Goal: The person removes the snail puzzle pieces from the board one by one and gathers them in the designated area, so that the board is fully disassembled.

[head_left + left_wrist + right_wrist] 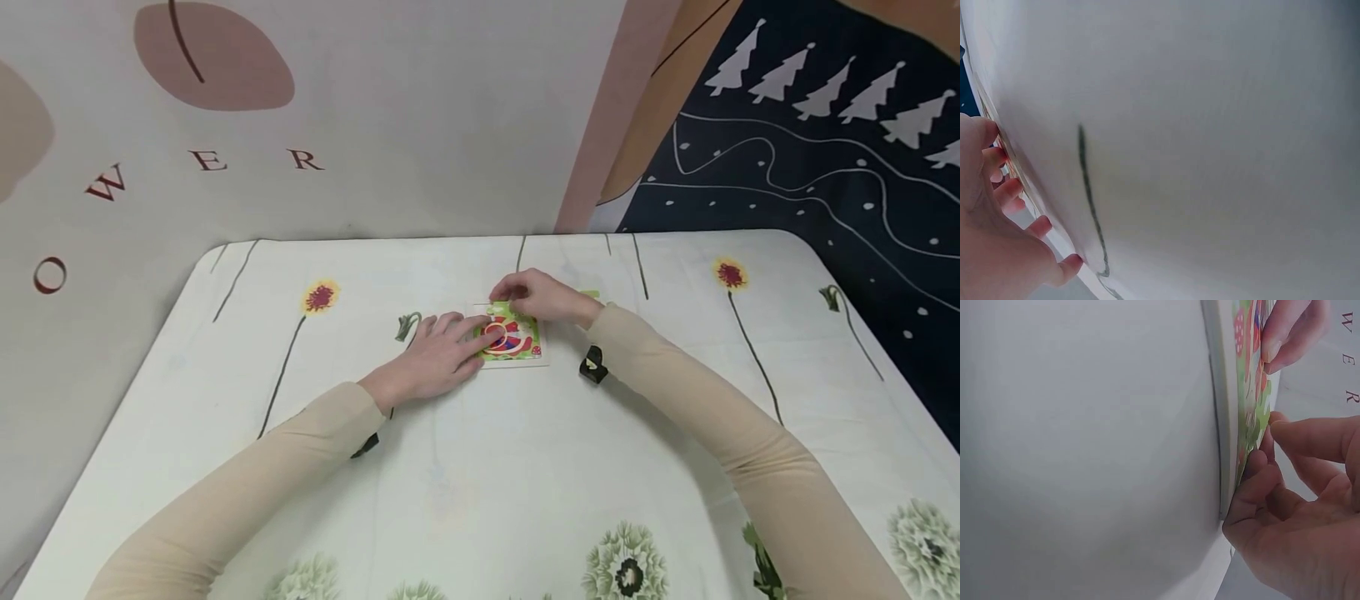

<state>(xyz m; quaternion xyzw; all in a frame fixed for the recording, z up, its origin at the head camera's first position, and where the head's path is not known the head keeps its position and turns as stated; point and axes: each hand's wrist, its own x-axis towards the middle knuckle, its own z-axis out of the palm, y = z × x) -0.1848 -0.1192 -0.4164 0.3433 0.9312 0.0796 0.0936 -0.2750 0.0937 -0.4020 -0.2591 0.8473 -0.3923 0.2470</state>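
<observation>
Left grip [435,357] lay palm-down with its fingers spread wide, curled round nothing, and its fingertips rested over the left side of a bright picture board [530,340]. From that grip the picture board lay directly to the right, a pale border [517,364] showing around its green picture with a red spiral. It looked nearly square, so no long axis stood out; the relation that seemed to count was the far edge, to which the right grip was nearer.

Right grip [542,296] sat at that far edge, beyond and to the right of the left one, with the picture board just on its near side. Its fingers were bent and drawn narrow, the fingertips [1280,431] touching the green; whether they pinched a separate piece or only pressed there could not be told, as the hand hid the spot. Just right of this grip, a small green strip [591,293] showed beyond the wrist on the white surface [480,492].
</observation>
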